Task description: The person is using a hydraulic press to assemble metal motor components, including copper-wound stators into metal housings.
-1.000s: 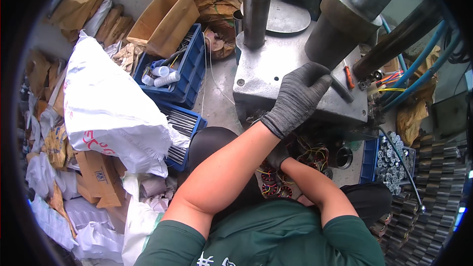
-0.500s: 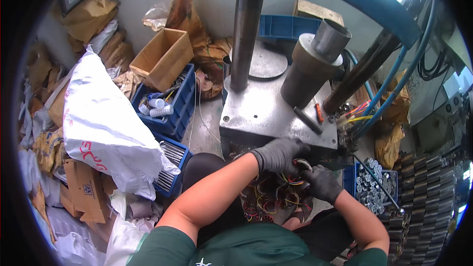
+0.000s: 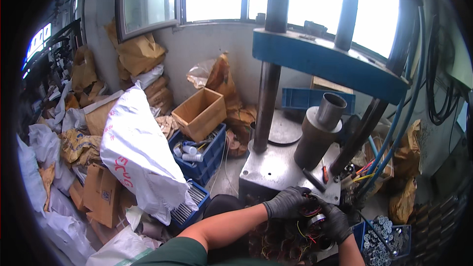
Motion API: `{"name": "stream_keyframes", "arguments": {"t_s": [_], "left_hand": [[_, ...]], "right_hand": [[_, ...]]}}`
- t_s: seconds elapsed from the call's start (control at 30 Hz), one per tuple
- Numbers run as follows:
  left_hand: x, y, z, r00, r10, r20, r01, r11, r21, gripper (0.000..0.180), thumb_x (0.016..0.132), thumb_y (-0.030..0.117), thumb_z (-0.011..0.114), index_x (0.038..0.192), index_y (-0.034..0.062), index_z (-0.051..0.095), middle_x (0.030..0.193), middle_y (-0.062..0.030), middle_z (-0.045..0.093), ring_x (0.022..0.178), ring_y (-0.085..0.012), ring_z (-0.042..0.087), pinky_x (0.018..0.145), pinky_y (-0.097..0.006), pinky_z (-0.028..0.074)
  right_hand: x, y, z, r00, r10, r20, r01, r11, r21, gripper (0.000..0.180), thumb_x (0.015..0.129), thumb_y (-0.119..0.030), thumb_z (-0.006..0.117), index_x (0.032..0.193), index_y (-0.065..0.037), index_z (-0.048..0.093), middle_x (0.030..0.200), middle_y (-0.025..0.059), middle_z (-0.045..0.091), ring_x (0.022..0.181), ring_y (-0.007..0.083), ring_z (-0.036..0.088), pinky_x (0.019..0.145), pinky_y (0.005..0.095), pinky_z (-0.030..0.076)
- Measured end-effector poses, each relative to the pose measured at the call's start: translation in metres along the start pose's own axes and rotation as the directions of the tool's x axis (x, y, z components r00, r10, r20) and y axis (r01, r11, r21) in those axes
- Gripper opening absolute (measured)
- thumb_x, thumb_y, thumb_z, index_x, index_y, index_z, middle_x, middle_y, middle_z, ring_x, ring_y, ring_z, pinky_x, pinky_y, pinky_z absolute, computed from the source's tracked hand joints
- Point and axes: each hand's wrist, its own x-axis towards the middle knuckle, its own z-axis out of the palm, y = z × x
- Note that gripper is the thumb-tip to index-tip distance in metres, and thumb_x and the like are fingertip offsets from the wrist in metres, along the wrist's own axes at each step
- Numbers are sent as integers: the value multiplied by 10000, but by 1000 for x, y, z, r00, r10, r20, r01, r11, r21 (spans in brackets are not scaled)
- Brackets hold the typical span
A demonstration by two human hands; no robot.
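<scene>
Both hands wear dark knitted gloves; the left hand (image 3: pixel 287 202) and right hand (image 3: pixel 336 223) close together on a round metal coil part (image 3: pixel 315 214) with coloured wires, low in the frame, right of centre, at the front edge of the grey steel press base (image 3: pixel 268 170). Beneath them lies a tangle of wired coils (image 3: pixel 281 241), partly hidden by the forearms. A smooth steel cylinder (image 3: pixel 318 135) stands on the base. A blue plastic crate (image 3: pixel 204 155) holds small pale tubes; an open cardboard box (image 3: pixel 199 113) sits behind it, its contents unseen. At lower right a blue bin (image 3: pixel 384 239) of small metal pieces is cut off
</scene>
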Motion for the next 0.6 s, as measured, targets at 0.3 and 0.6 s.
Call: {"name": "stream_keyframes", "arguments": {"t_s": [0.3, 0.6], "left_hand": [[-2, -56, -19, 753, -547, -365, 623, 771, 130, 488, 763, 314, 887, 1199, 120, 787, 1315, -201, 710, 1209, -386, 676, 1048, -472, 546], [-1, -20, 8, 820, -225, -527, 300, 952, 61, 603, 839, 192, 866, 1386, 68, 644, 1331, -214, 663, 1270, -402, 627, 1114, -471, 507]], "right_hand": [[-2, 58, 30, 851, 430, -302, -91, 686, 722, 436, 864, 31, 703, 1296, -9, 671, 1046, 114, 748, 972, 210, 752, 845, 360, 616], [17, 41, 34, 736, 665, 126, -120, -55, 991, 470, 721, 117, 674, 1181, 29, 632, 1067, 157, 719, 967, 330, 761, 895, 489, 676]]}}
